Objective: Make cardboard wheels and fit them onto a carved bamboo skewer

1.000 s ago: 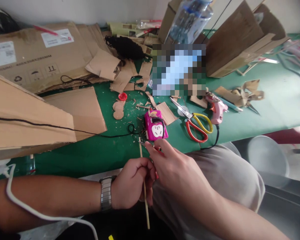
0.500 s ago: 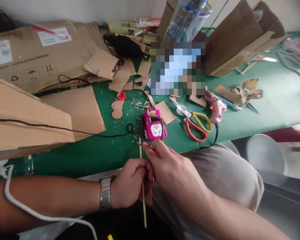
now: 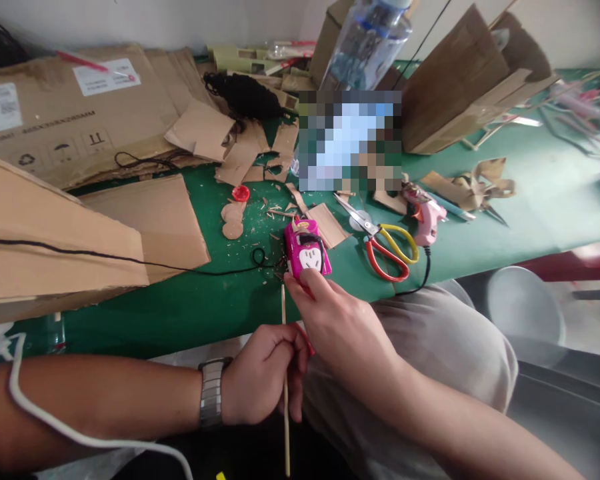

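Note:
My left hand (image 3: 263, 373), with a metal-band watch on its wrist, is closed around a thin wooden stick (image 3: 287, 440). The stick points away from me, its far end near a pink power socket (image 3: 307, 248). My right hand (image 3: 347, 320) is closed beside the stick's far part, just in front of the socket. Between the two hands shows a bit of a red-handled cutting tool (image 3: 307, 339); its blade is hidden by my right fingers. Small wood shavings lie around the socket.
Scissors (image 3: 377, 237) and a pink hot glue gun (image 3: 427, 220) lie right of the socket. Cardboard scraps (image 3: 243, 150) spread behind it. A large carton (image 3: 55, 127) stands left, a clear bottle (image 3: 363, 50) and cardboard box (image 3: 460, 87) at the back. A white cable (image 3: 80, 430) crosses my left forearm.
The stick has slid toward me through my left hand. My right hand has shifted slightly forward, and the blade tip that showed at the stick's far end is now out of sight.

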